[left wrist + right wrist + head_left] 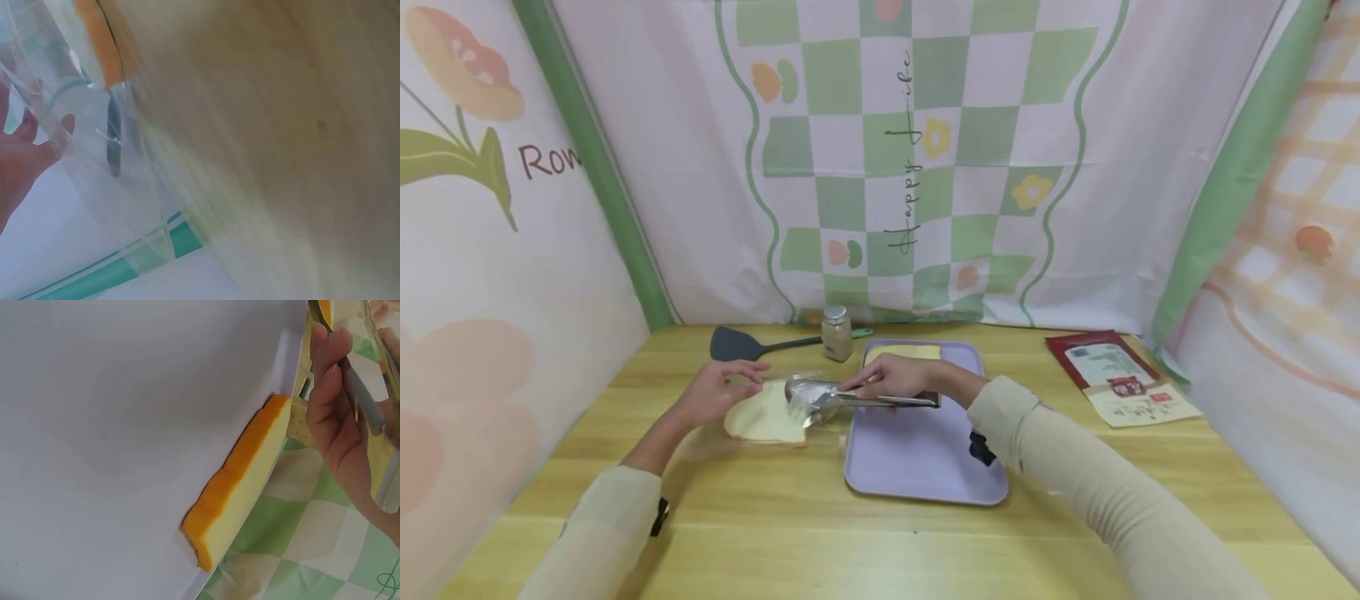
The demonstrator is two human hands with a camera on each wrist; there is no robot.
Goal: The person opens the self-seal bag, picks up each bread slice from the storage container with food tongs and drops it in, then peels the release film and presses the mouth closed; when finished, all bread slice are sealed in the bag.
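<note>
My right hand [898, 377] grips a pair of metal tongs [904, 402] above the tray's left side. The tongs' far end reaches left over a slice of bread [767, 418] in a clear plastic bag [827, 414], overlapping the bag's crinkled right part. At the slice's upper left is my left hand [711, 398], fingers loosely extended; in the left wrist view they appear beside the clear film [81, 169]. Another bread slice [237, 481] lies near the edge of the lilac tray [925, 454], partly hidden behind my right hand in the head view.
Behind the bagged slice lies a dark spatula [737, 343] with a green handle end. A glass jar [836, 335] with a silver lid stands in front of its handle. On the right of the wooden table [760, 533] lies a red and cream food packet [1120, 379].
</note>
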